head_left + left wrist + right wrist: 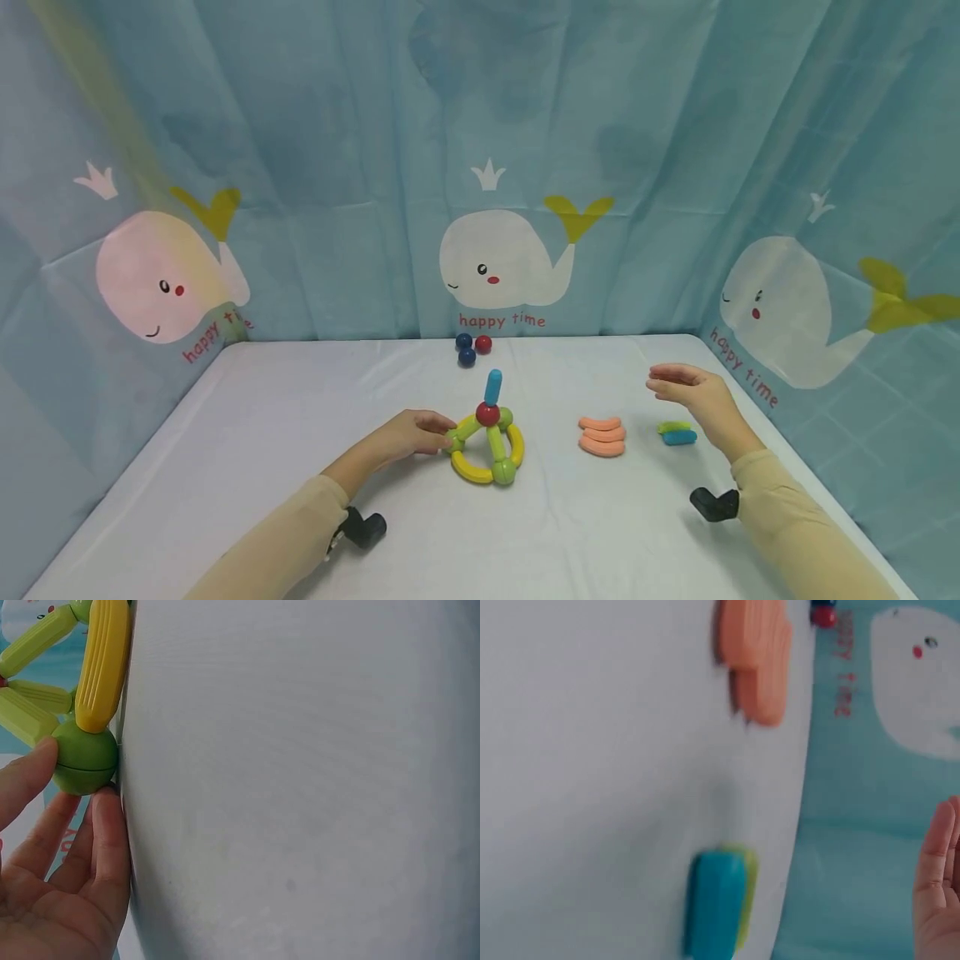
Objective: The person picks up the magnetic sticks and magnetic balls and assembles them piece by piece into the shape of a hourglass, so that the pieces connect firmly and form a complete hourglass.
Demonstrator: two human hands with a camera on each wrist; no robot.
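A toy frame stands mid-table: yellow curved rods [471, 471] form a ring with green balls [504, 472] at its joints. Light green rods [497, 443] rise from these to a red ball [487, 415], topped by a slightly leaning blue rod [492, 387]. My left hand [416, 433] pinches the ring's left green ball [86, 756], thumb on one side and fingers on the other. Over the table's right side, my right hand [692, 397] hangs with fingers extended and holds nothing. Close below it lie a short blue rod [679, 437] and a short green rod [673, 427].
Three salmon curved rods [602, 448] lie between the frame and my right hand. At the back edge sit two dark blue balls [467, 357] and a loose red ball [483, 344]. A whale-print curtain [337, 250] encloses the white table [300, 400] behind and at both sides.
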